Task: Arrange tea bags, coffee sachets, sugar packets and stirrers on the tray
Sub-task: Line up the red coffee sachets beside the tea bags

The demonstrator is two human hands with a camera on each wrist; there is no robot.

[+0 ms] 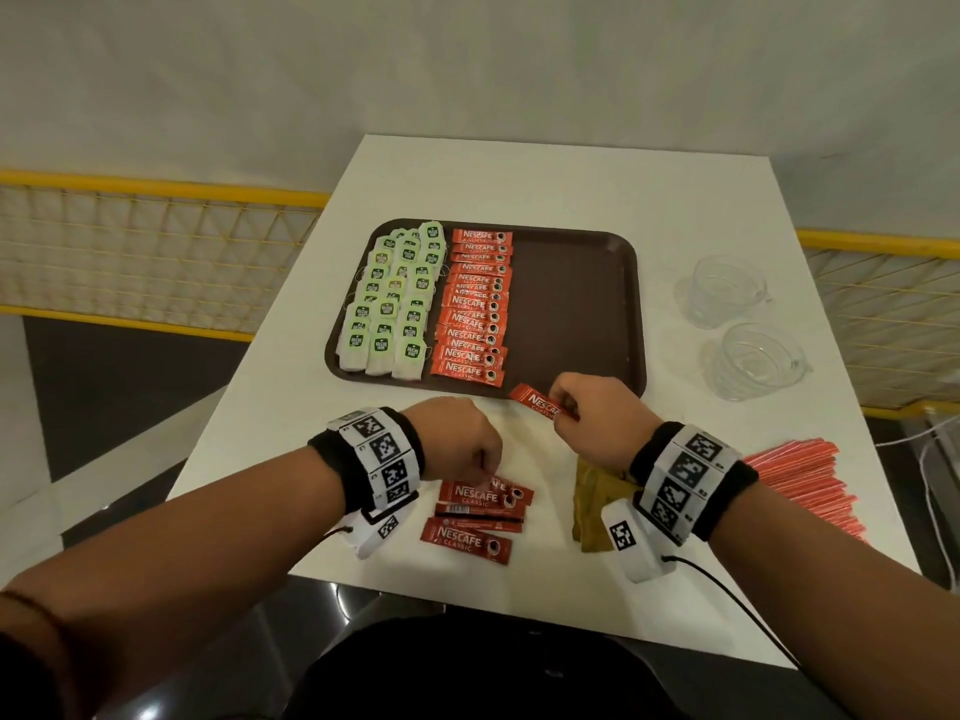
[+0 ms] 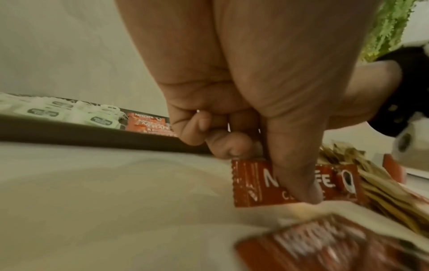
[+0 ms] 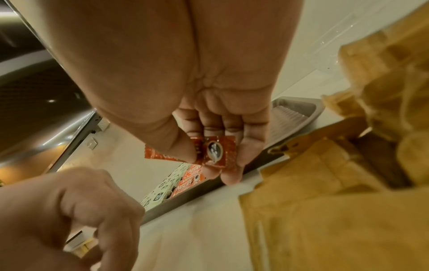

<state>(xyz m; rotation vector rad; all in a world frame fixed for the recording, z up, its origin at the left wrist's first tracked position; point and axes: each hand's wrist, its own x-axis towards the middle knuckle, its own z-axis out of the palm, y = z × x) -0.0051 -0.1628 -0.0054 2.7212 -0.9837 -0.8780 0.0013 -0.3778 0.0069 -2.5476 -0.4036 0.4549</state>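
A brown tray [image 1: 571,304] on the white table holds green tea bags [image 1: 389,304] in rows on its left and a column of red coffee sachets [image 1: 475,309] beside them. My right hand [image 1: 587,413] pinches one red coffee sachet [image 1: 540,402] [image 3: 216,150] just above the tray's near rim. My left hand [image 1: 457,439] pinches the top sachet [image 2: 294,185] of a small pile of loose sachets [image 1: 478,517] on the table. Brown sugar packets [image 1: 592,506] [image 3: 325,201] lie under my right wrist. Red stirrers [image 1: 805,475] are heaped at the right.
Two clear glass cups [image 1: 727,288] [image 1: 753,361] stand on the table right of the tray. The tray's right half is bare. Yellow mesh railings [image 1: 156,252] run behind the table on both sides. Cables trail from both wrist cameras.
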